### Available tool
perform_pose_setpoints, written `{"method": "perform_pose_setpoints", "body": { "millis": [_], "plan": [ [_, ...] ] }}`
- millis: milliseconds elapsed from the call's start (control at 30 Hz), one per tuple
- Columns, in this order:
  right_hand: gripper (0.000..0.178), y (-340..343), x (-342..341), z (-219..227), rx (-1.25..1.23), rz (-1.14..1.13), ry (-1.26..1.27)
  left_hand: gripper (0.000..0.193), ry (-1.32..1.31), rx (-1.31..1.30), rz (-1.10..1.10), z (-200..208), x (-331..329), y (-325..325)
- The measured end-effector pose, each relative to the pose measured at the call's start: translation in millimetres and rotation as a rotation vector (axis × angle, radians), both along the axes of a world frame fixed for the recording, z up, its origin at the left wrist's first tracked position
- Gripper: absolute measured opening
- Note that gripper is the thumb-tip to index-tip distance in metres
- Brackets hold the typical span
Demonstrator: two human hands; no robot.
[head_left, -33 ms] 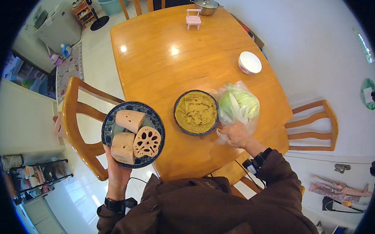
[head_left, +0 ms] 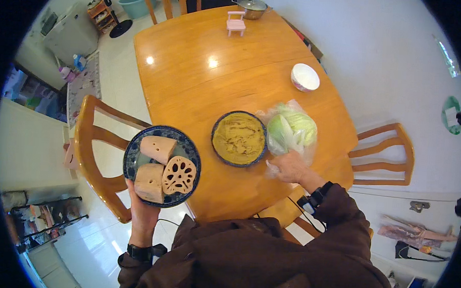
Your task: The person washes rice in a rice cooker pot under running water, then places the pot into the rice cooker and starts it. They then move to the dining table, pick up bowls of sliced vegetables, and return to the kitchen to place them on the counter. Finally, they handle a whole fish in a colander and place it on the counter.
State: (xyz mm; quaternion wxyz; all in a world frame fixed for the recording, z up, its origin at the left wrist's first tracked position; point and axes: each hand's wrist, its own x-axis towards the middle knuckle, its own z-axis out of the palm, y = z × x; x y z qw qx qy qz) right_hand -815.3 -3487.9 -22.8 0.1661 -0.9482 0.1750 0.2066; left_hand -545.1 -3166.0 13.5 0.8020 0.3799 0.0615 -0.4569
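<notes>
Almost nothing differs from the picture just before: the whole scene sits slightly farther left, hands and things together, which reads as a small turn of the head, so both holds look the same and the work in hand seems neither advanced nor undone. On the near left, the left hand [head_left: 145, 215] supports a blue-patterned plate [head_left: 193, 151] from its near side, one digit showing bent against the rim; the other fingers are hidden beneath, so how far they spread I cannot tell. The plate covers part of the table's left edge in this view and carries three pieces of lotus root [head_left: 179, 181], the right one turning its holed, cut face up. On the right, the right hand [head_left: 289, 168] has its fingers curled closely together on the gathered near end of a clear plastic bag [head_left: 277, 146], a tuft of film poking out to the left. Inside the bag, just beyond the knuckles, a pale green cabbage [head_left: 302, 127] lies on the wooden table [head_left: 191, 91]. Between the two hands and a little farther off stands a dark-rimmed dish [head_left: 249, 164] filled with a yellow-brown mash [head_left: 238, 136], near the bag's left side. Farther right is a white bowl [head_left: 304, 76]; at the far end are a small pink chair [head_left: 235, 24] and a lidded pot [head_left: 252, 13].
</notes>
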Motion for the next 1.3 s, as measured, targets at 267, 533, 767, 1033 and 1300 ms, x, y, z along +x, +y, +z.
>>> {"method": "perform_pose_setpoints", "body": {
  "millis": [267, 533, 767, 1033, 1300],
  "plan": [
    [0.040, 0, 15, 4, 0.151, -0.377, 0.051, 0.062, -0.026, -0.012, -0.073, 2, -4, 4],
    [0.046, 4, 54, -33, 0.038, -0.754, -0.043, 0.062, 0.005, 0.042, -0.018, 3, -9, 7],
    [0.046, -21, 60, -74, 0.153, -0.813, -0.140, 0.064, 0.019, 0.114, -0.015, -2, -15, 15],
    [0.035, -41, 68, -88, 0.417, -0.788, -0.356, 0.058, 0.022, 0.098, 0.004, -19, -22, 21],
    [0.031, -61, 61, -73, 0.783, -0.896, -0.346, 0.057, 0.030, 0.164, -0.001, -44, -33, 35]
  ]
}}
